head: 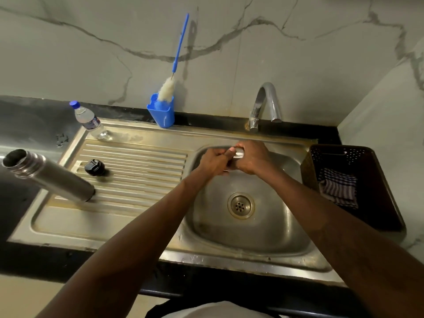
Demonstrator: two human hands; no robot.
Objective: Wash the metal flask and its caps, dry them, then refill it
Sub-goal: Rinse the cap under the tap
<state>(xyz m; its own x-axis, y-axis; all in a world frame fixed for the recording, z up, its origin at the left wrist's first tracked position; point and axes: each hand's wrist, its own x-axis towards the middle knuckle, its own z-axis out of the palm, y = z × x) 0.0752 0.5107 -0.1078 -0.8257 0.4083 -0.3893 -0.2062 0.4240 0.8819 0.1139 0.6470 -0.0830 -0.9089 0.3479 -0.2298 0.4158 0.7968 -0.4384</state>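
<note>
Head view puts both our hands over the back edge of the sink (pixel 286 226), just in front of the tap (pixel 266 102). Our right hand (pixel 251 159) curls round the metal cap (pixel 238 153), and our left hand (pixel 213 160) closes on its other side, thumb across it. We see no water running.

We judge the cap light, stiff and slick when wet, so we grip it round the wall, not the smooth top.

The flask (pixel 52 175) stands open on the ribbed drainer near the left edge of the desk. It looks heavier and smooth, so we would take it round the middle of the body. The black cap (pixel 94 167) lies just beside it on the drainer; its ridged rim should give grip.

A brush (pixel 179 49) and a water bottle (pixel 89 121) wait along the back edge, and a striped cloth (pixel 338 189) lies in the basket (pixel 308 161) at the right edge.
</note>
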